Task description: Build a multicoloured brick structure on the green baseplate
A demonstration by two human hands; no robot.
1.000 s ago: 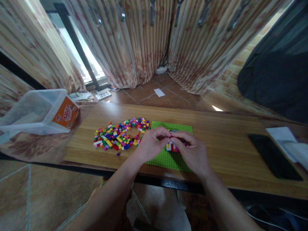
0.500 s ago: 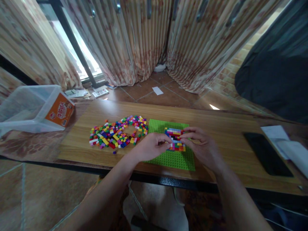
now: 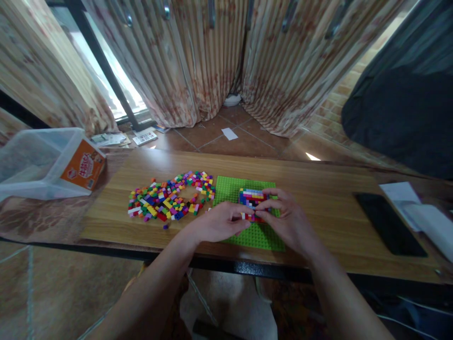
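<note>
A small structure of colourful toy bricks [image 3: 252, 193] sits on the green studded baseplate [image 3: 262, 238]. From the left, my left hand [image 3: 220, 222] reaches onto it, index finger over the bricks and thumb at the near left edge, gripping it. My right hand [image 3: 287, 216] comes in from the right, thumb and index finger pinched together over the structure's middle. What lies in that pinch is too small and covered to tell. The fingertips of both hands nearly meet there. Part of the structure's near side is hidden by the fingers.
Left of the baseplate spreads a pile of loose toy bricks [image 3: 155, 203]. A single purple brick [image 3: 165, 227] lies in front of it. At the far left stands a clear plastic bin [image 3: 46, 182]. A black phone-like slab [image 3: 389, 224] and white papers [image 3: 403, 193] lie right.
My right hand's thumb and index finger have moved left over the structure, close to my left fingertips. My left thumb has dropped toward the near edge. The whole view has shifted slightly.
</note>
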